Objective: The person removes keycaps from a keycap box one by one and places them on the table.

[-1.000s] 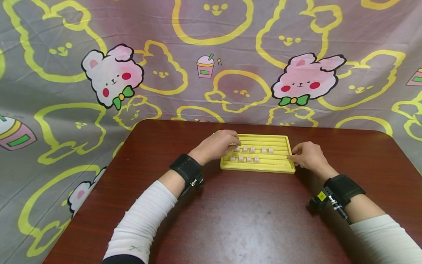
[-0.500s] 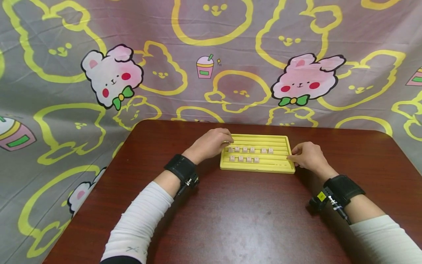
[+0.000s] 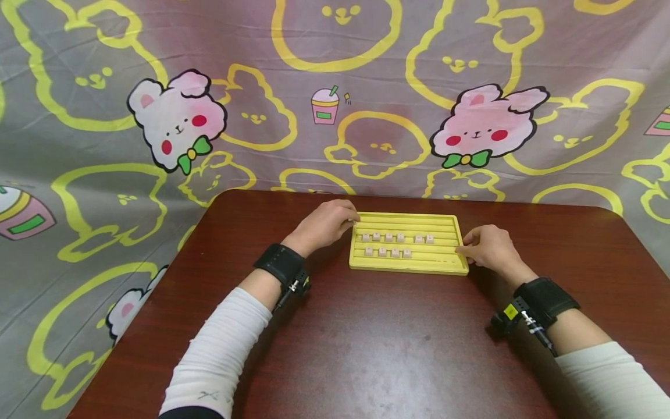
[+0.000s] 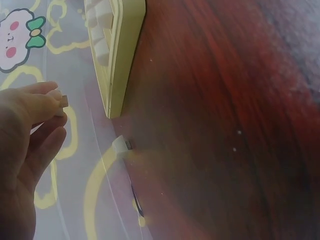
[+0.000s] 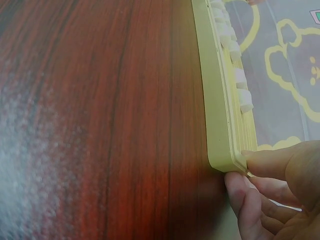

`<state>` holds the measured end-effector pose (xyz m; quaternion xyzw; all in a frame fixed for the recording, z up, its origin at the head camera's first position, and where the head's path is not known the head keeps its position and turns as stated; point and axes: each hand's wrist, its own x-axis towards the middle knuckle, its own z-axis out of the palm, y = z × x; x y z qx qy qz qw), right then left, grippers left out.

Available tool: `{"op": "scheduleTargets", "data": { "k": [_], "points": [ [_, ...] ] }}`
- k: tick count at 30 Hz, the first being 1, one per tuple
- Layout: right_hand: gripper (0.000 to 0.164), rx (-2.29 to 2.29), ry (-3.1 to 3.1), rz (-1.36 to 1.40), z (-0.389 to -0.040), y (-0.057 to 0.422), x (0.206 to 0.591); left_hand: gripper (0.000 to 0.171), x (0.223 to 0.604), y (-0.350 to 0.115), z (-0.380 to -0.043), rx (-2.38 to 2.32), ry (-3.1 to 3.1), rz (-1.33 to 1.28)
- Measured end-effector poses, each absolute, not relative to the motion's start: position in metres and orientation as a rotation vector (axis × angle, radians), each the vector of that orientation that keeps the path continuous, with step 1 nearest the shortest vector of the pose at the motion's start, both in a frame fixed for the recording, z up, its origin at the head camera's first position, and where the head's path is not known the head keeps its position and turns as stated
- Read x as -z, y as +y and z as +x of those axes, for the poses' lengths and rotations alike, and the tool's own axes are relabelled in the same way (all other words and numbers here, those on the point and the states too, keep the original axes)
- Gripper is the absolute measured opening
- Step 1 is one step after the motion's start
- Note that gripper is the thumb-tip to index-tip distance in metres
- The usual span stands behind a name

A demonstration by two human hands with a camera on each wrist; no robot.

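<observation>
A yellow ridged tray (image 3: 408, 267) lies on the table, with small white keycaps (image 3: 388, 237) standing in two of its rows. Beside its upper left corner is my left hand (image 3: 324, 224). In the left wrist view, thumb and fingers of this hand pinch one small keycap (image 4: 61, 102), held off the tray. Another pale keycap (image 4: 121, 146) sits on the table past the tray's end; in the head view I cannot make it out. My right hand (image 3: 491, 247) grips the tray's right edge, thumb on the rim and fingers beneath, as the right wrist view shows.
The dark red-brown table (image 3: 366, 349) stretches in front of the tray and to both sides. Behind it hangs a patterned cloth (image 3: 387, 87) with cartoon rabbits. Black straps with cameras (image 3: 282, 265) sit on both wrists.
My left hand has drawn back from the tray's rows, left and slightly away, uncovering the leftmost keycap of the upper row. The right hand and the tray stay in place.
</observation>
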<state>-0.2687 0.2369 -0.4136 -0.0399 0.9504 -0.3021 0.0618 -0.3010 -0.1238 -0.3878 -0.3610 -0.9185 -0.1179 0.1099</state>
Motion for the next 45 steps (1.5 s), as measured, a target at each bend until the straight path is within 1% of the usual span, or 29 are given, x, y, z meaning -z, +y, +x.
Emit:
{"op": "scheduleTargets", "data": {
  "k": [9, 20, 45],
  "points": [
    [0.032, 0.91, 2.884, -0.123, -0.269, 0.238, 0.413, 0.018, 0.388, -0.129, -0.305, 0.355, -2.718, -1.017],
    [0.037, 0.911, 2.856, -0.093, -0.267, 0.237, 0.414, 0.02, 0.394, -0.137, -0.313, 0.38, -2.763, -0.916],
    [0.034, 0.892, 2.877, -0.089, -0.268, 0.236, 0.413, 0.021, 0.411, -0.143, -0.326, 0.402, -2.836, -0.819]
  ]
}}
